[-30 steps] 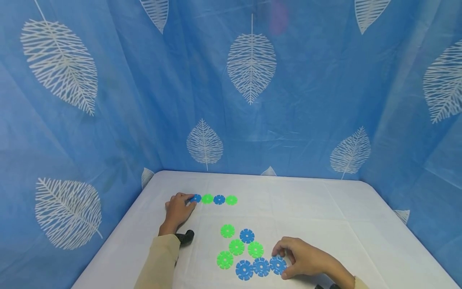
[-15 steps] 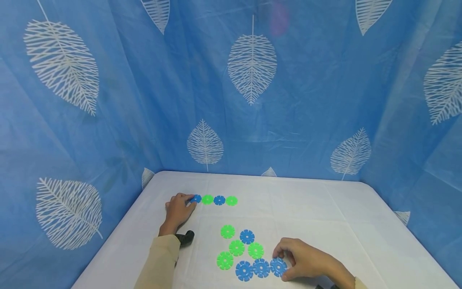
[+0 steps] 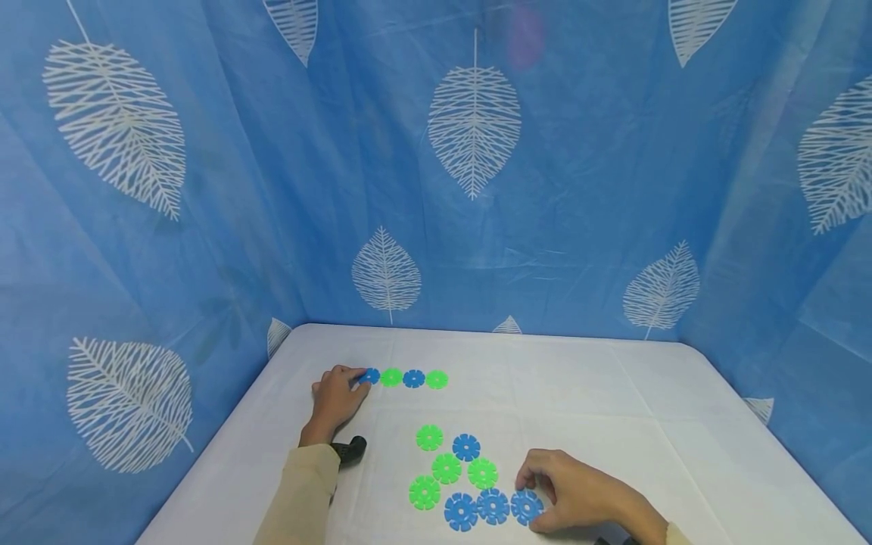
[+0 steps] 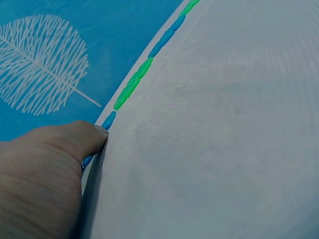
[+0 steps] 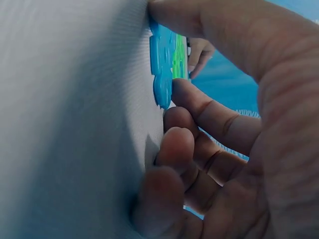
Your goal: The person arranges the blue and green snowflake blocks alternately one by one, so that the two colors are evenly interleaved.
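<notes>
At the far left of the table, my left hand (image 3: 337,397) pinches the leftmost blue disc (image 3: 370,376) of a row between thumb and finger. That row continues with a green disc (image 3: 391,378), a blue disc (image 3: 414,378) and a green disc (image 3: 437,379). Near the front, my right hand (image 3: 579,490) has thumb and index finger on opposite edges of a blue disc (image 3: 527,507), which lies flat beside two other blue discs (image 3: 493,506). In the right wrist view, the right hand's other fingers (image 5: 177,144) are curled beside the blue disc (image 5: 162,64).
Between the hands lie several loose green discs (image 3: 446,468) and one more blue disc (image 3: 466,447). A white cloth covers the table (image 3: 579,393), with a blue leaf-patterned curtain (image 3: 559,189) around its back and sides. Black straps are on both wrists.
The left hand keeps its hold on the end disc. The right hand and its blue disc have shifted very slightly right, leaving a small gap to the neighbouring blue disc.
</notes>
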